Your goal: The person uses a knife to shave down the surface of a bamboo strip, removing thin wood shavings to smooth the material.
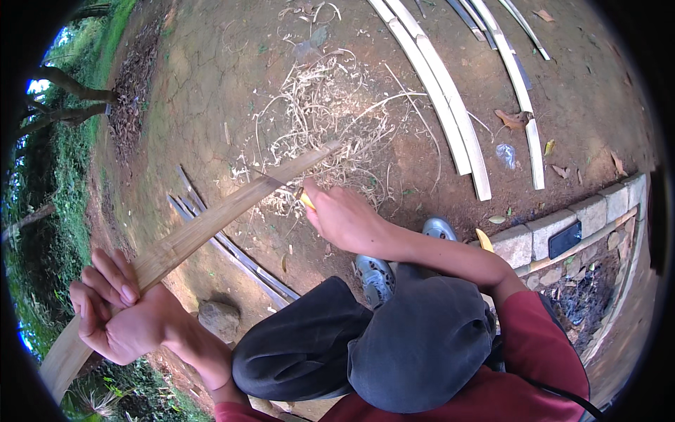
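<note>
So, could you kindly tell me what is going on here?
A person's left hand grips a long tan strip near its lower end, while the right hand holds a yellow-handled knife with its blade at the strip, toward the far end. Curled shavings lie heaped on the ground around there, and pale strips lie off to the right.

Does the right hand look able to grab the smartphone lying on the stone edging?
Probably not straight away: the right hand is closed around a yellow-handled knife at the bamboo strip. The smartphone itself lies uncovered off to the right, so an emptied hand might reach it with a stretch.
</note>
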### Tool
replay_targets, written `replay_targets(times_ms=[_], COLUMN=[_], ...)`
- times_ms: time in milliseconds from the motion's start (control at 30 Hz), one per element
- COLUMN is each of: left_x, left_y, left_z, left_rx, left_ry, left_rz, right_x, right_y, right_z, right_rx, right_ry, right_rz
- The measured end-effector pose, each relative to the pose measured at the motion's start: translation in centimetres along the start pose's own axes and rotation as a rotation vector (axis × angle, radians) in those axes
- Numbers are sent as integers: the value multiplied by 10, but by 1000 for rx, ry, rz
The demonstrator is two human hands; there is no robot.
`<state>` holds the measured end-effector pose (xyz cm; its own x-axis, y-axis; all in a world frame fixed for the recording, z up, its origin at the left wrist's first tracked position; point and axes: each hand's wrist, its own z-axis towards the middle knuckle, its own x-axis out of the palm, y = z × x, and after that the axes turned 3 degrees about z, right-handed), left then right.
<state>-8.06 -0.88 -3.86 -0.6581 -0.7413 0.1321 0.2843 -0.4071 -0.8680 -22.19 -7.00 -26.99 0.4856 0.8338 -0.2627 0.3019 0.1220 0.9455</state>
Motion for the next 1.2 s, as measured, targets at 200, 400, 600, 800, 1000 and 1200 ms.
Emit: replay_targets(times_ms=[200,400,600,800,1000,1200], left_x=[1,8,17,10,-3,5], left_y=[7,1,-2,5,9,8], left_z=[-3,-6,-9,-2,0,-3], left_rx=[30,60,58,78,57,101], left_ry=[23,-25,-152,-66,145,130], left_rz=[15,4,118,32,-151,-99], right_x=[4,-6,-1,-2,2,8], right_y=[-12,19,-17,-6,-23,-41], right_z=[3,-2,11,4,9,18], right_rx=[26,-10,115,33,68,52], right_ry=[-28,59,27,-22,-23,-70], right_rz=[-35,-31,-49,17,-27,-45])
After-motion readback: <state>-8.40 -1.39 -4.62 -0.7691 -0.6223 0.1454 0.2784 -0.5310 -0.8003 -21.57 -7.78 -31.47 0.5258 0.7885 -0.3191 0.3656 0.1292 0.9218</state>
